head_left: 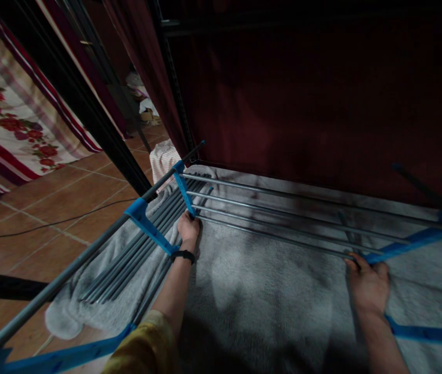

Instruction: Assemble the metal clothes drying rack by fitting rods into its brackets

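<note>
My left hand [188, 227] is closed on the near end of a blue plastic connector bar [184, 191] where thin grey metal rods [267, 213] run off to the right. My right hand [366, 283] grips the near end of the matching blue connector bar [411, 243] at the rods' other end. Both sit low over a grey fluffy blanket [267, 291]. A black band is on my left wrist. Several loose grey rods [135, 254] lie in a bundle on the blanket left of my left hand.
A long grey pole [68, 270] with blue joints runs diagonally at the left. Another blue bar [431, 333] lies at the right. A dark red fabric wall [314, 98] stands behind, tiled floor [49, 208] and a floral cloth [6, 104] are at the left.
</note>
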`<state>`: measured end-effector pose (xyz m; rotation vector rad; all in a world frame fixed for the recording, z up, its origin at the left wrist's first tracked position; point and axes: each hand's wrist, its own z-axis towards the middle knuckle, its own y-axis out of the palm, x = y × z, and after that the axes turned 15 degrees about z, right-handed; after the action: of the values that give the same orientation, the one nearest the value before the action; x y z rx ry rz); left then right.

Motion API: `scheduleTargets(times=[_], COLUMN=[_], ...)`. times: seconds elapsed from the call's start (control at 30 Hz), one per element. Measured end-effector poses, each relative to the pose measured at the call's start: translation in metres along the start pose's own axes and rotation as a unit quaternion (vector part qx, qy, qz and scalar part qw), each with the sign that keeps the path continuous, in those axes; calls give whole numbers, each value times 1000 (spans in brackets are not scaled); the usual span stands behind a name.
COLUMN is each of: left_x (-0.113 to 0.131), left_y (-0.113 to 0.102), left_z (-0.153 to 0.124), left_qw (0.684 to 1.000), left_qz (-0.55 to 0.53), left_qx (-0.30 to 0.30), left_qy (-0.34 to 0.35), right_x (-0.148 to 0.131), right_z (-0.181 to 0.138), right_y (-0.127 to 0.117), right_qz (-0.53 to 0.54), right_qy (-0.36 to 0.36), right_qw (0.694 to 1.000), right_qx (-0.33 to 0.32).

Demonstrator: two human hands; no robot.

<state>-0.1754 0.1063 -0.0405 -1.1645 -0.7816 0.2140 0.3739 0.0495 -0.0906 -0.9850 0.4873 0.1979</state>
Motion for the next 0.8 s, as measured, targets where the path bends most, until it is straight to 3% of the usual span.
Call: scheduleTargets(times=[0.8], left_x=[2], left_y=[-3], left_z=[-3], left_qw=[1000], left_qz=[26], left_qx=[-3], left_qy=[7], right_x=[2], right_z=[-2], right_y=[5], right_qz=[3], right_qy=[-17], right_qw=[1000], right_qx=[21])
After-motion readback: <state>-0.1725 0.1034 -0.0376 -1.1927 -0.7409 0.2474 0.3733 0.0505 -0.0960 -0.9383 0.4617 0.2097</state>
